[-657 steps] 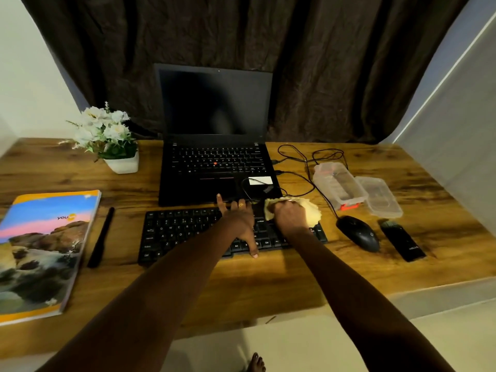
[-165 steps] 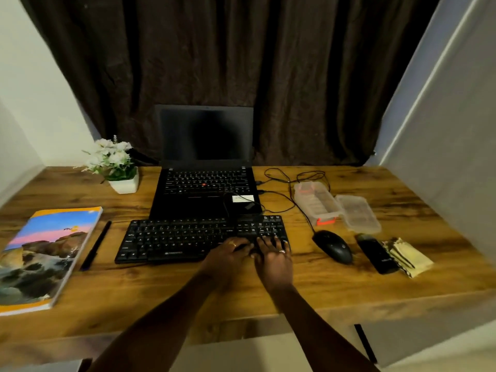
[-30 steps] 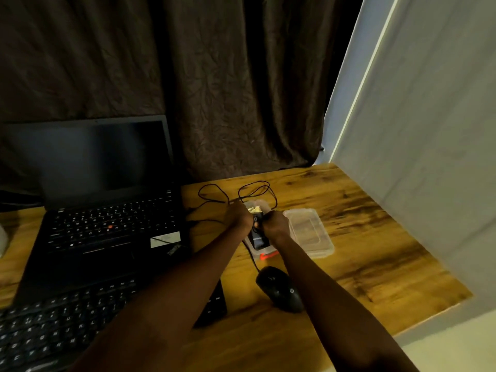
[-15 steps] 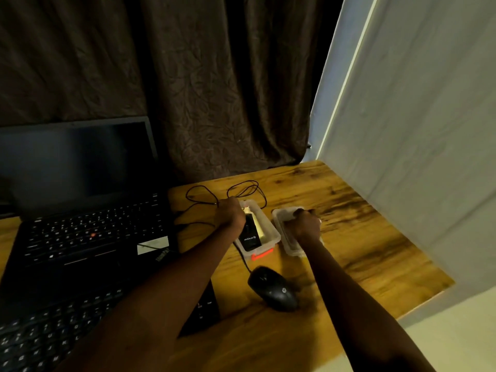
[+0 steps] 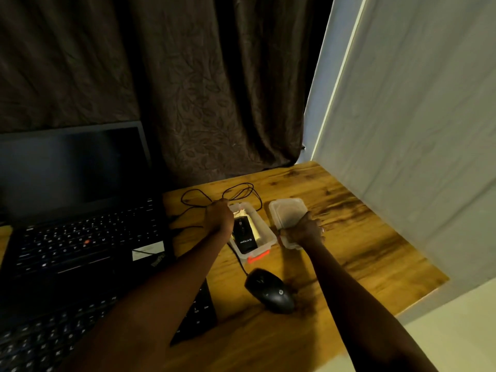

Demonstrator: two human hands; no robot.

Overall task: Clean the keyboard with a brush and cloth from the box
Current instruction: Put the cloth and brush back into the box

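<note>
Head view: tools back in clear plastic box (image 5: 264,238) on wooden desk (image 5: 349,237), black brush case (image 5: 243,234) lying over yellow cloth (image 5: 253,229) inside, left hand (image 5: 218,218) clenched at box's left wall, apparently steadying it, grip on rim not clear. Right hand (image 5: 303,233) grasping clear lid (image 5: 288,216) by near edge, lid tilted just right of box, not yet on. Judged near the end: keyboard (image 5: 196,312) at lower left untouched by either hand, wiping apparently finished, only closing box left; mouse (image 5: 269,289) near front of box.
</note>
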